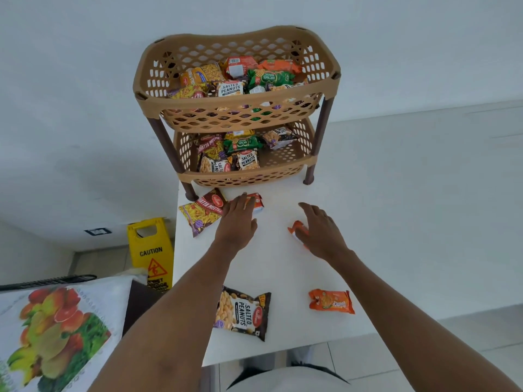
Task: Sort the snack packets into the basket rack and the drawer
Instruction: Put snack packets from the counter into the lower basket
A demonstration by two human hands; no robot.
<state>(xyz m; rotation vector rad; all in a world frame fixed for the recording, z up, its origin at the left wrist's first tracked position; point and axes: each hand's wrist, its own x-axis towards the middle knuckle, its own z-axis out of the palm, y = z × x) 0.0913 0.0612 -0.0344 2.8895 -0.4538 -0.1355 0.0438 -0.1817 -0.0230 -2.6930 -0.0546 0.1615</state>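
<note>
A tan two-tier basket rack (237, 101) stands at the back of the white counter (396, 222), both tiers holding several snack packets. My left hand (237, 222) lies flat over a small red packet (257, 202) just in front of the rack, fingers spread. My right hand (319, 233) rests on an orange packet (295, 229), which it mostly covers. A yellow and maroon Khatta Meetha packet (202, 212) lies left of my left hand. Nearer me lie a Salted Peanuts packet (243, 315) and an orange biscuit packet (331, 301). No drawer is in view.
The counter's left edge runs just past the Khatta Meetha packet. Below it on the floor stands a yellow caution sign (151, 253). A fruit-printed cloth (56, 335) covers a surface at the lower left. A white wall rises behind the rack.
</note>
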